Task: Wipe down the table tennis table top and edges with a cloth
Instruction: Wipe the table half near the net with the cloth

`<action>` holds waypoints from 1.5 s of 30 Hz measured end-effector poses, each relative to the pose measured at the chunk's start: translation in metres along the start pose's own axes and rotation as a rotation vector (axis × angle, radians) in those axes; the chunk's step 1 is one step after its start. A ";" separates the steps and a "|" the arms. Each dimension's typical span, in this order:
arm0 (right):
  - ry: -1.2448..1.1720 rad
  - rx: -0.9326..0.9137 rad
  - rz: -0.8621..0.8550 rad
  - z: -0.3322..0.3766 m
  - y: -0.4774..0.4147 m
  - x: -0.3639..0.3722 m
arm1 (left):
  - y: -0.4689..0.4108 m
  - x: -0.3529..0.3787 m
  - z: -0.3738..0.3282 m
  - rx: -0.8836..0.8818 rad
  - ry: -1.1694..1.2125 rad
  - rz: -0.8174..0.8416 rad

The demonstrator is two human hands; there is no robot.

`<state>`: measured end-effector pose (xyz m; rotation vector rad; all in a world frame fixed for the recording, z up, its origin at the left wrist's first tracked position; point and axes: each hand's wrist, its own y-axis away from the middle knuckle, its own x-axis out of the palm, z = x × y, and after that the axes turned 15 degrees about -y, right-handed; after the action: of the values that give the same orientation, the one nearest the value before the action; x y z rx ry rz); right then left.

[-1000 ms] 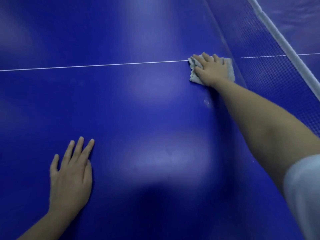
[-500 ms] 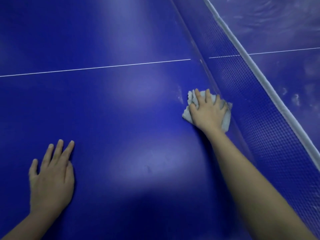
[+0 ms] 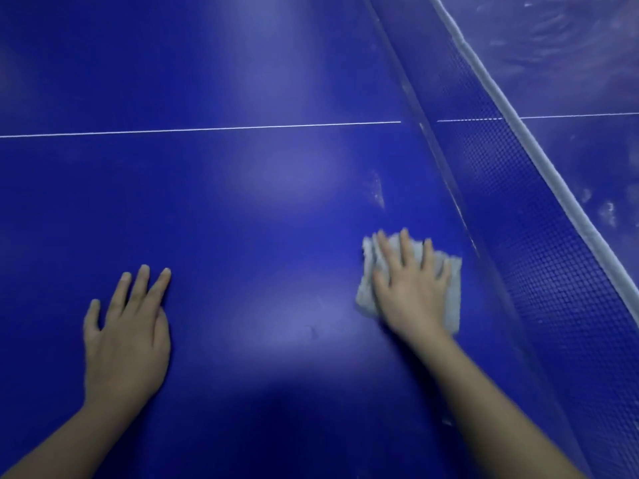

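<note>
The view is filled by a deep blue table (image 3: 242,63), on which a thin white line (image 3: 207,128) is drawn from left to right. At the right it is crossed by a blue mesh net (image 3: 539,236), which is topped with a white band (image 3: 535,157). Soft pale patches of glare (image 3: 287,174) are spread over the near surface, and whitish smears (image 3: 607,212) are seen on the half beyond the net.

Cloth (image 3: 451,292) mostly hidden under right hand (image 3: 411,292) — only its edges show. Fingers (image 3: 403,247) motion-blurred. Both forearms cut off at bottom edge; net (image 3: 539,236) runs out of frame — desk (image 3: 242,202) edges unseen.
</note>
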<state>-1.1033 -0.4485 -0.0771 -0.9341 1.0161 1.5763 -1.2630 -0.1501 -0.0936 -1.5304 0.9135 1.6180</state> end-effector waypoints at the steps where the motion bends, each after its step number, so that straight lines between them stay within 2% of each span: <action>1: -0.054 0.040 -0.065 0.002 -0.032 -0.003 | 0.001 -0.001 -0.001 -0.001 -0.001 0.003; 3: -0.192 0.131 -0.182 0.008 -0.092 -0.009 | 0.001 -0.002 -0.001 -0.003 0.002 0.006; 6: -0.269 0.169 -0.234 0.020 -0.158 -0.017 | 0.001 -0.003 -0.003 -0.008 0.002 0.008; 9: -0.272 0.060 -0.178 0.035 -0.186 -0.019 | 0.001 -0.005 -0.004 0.003 -0.002 -0.004; 11: -0.243 -0.071 -0.080 0.038 -0.181 -0.018 | 0.002 -0.006 -0.004 0.005 0.000 -0.005; 14: -0.051 -0.284 0.051 0.028 -0.140 -0.013 | 0.002 -0.006 -0.003 0.000 0.009 -0.001; 16: 0.029 -0.328 0.094 0.018 -0.094 -0.007 | 0.002 -0.006 -0.003 0.007 0.005 -0.001; 20: 0.079 -0.379 0.132 0.006 0.027 0.008 | 0.002 -0.006 -0.003 0.009 0.011 -0.008; 25: 0.092 -0.563 0.258 -0.014 0.176 0.026 | 0.003 -0.009 -0.005 0.009 -0.014 0.008; 27: 0.075 -0.629 0.298 -0.016 0.183 0.022 | 0.004 -0.010 -0.005 0.005 -0.022 0.010; 30: 0.099 -0.706 0.270 -0.006 0.128 0.013 | 0.004 -0.009 -0.006 -0.002 -0.014 0.009; 33: 0.124 -0.665 0.230 0.036 0.027 0.015 | 0.003 -0.008 -0.005 -0.001 -0.004 0.007; 38: 0.076 -0.398 0.118 0.096 -0.142 0.014 | 0.002 -0.008 -0.004 -0.005 0.007 0.013; 41: -0.003 -0.215 0.055 0.084 -0.197 -0.001 | 0.001 -0.007 -0.003 -0.006 0.017 0.005; 45: -0.049 0.048 -0.073 0.034 -0.215 -0.021 | 0.002 -0.007 -0.003 -0.005 0.014 0.008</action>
<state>-0.8925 -0.3922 -0.0811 -0.8856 0.9706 1.5010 -1.2629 -0.1533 -0.0867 -1.5445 0.9251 1.6188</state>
